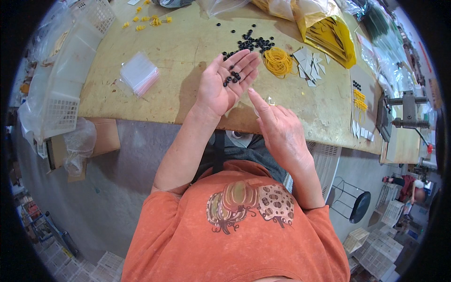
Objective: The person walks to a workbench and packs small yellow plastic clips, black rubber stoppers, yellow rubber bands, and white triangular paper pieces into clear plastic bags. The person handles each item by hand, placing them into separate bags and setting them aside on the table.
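Observation:
My left hand [220,86] is palm up above the table's front edge, its fingers nearly straight. Several small black rings [235,77], like rubber grommets, rest in the palm and on the fingers. Beside it, my right hand [282,128] is back up with the index finger stretched towards the left palm's edge. Its other fingers curl underneath, so whether they hold anything is hidden. A small white piece [270,101] shows just past the right knuckles. Beyond the left fingertips lies a loose heap of black rings [256,44] on the worn wooden table [169,70].
Yellow rubber bands [279,62], white paper pieces [310,63] and an open yellow bag [329,38] lie to the right. A clear plastic bag stack [139,74] and yellow plastic parts [155,21] lie left. A metal clamp-like fixture [405,110] stands at the right edge; a white crate [60,105] stands left.

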A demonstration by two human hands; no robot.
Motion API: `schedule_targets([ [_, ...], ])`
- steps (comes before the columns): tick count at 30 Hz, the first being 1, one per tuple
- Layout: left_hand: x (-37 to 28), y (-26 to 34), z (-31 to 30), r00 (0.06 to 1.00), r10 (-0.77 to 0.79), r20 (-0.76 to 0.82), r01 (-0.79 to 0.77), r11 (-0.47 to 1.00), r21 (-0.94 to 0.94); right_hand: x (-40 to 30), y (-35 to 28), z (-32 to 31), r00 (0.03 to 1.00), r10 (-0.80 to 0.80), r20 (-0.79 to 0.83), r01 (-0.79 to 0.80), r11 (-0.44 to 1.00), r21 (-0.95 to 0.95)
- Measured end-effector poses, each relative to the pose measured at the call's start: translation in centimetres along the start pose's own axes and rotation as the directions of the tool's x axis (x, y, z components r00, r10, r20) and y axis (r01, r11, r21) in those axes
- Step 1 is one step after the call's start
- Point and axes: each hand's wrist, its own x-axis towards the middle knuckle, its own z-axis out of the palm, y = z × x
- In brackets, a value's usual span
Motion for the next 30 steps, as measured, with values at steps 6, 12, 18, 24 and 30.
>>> schedule_targets([
  [6,0.0,0.2,-1.0,0.989,-0.018,0.148,0.042,0.986,-0.159,-0.2,-0.1,-0.3,1.0,0.012,0.02,-0.013,1.0,0.013],
  [12,-0.2,0.1,-1.1,1.0,0.012,-0.003,-0.012,0.979,-0.205,-0.5,0.3,0.7,0.993,-0.015,-0.114,0.017,1.0,0.017],
  [18,0.1,0.8,-2.1,0.976,-0.023,0.216,0.059,0.985,-0.162,-1.0,0.0,1.7,0.977,-0.035,-0.209,0.009,0.992,-0.122],
  [24,0.0,1.4,-4.4,0.961,-0.007,0.277,0.037,0.994,-0.104,-1.5,-0.1,1.5,0.968,0.012,-0.249,-0.026,0.998,-0.05],
  [30,-0.2,1.4,-3.9,0.958,-0.01,0.285,0.05,0.99,-0.133,-1.6,0.3,0.5,0.96,0.031,-0.279,-0.06,0.994,-0.094],
])
